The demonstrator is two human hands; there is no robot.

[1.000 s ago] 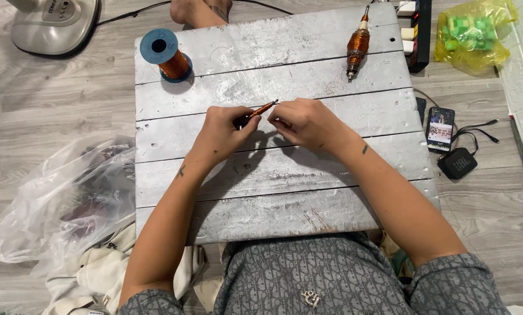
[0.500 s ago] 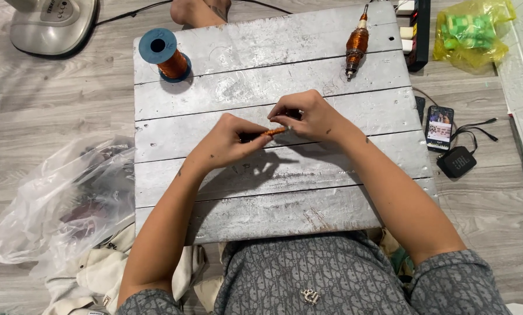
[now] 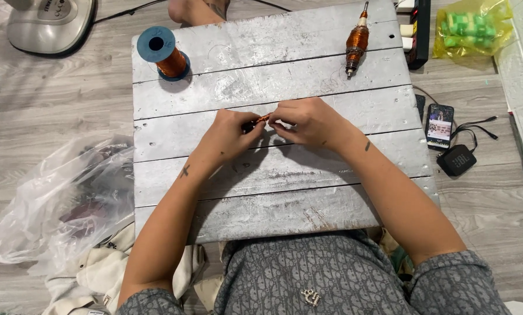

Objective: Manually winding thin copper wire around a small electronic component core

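Both hands meet over the middle of the grey plank desk (image 3: 273, 192). The left hand (image 3: 229, 133) and the right hand (image 3: 308, 121) are each pinched shut on an end of a small copper-coloured piece (image 3: 260, 121), a short thin thing wound in orange wire (too small to tell more). It sits between the fingertips, just above the third plank, about level.

A second ago the piece pointed up and to the right, with the hands a little apart and the left one doing most of the holding. Half a second ago the right hand had come in over it. Now the hands are closer together, fingertips nearly touching, and the piece lies flatter between them. By my reading this is fine close work on the piece itself, turning or winding it, and the tighter two-handed grip suits that.

Nothing else on the desk has moved. The blue spool of copper wire (image 3: 163, 52) stands at the far left corner, and the wound motor rotor (image 3: 356, 39) lies at the far right, both well apart from the hands. On the floor are a clear plastic bag (image 3: 57, 198), a phone (image 3: 439, 125) and a small black speaker (image 3: 455, 160).
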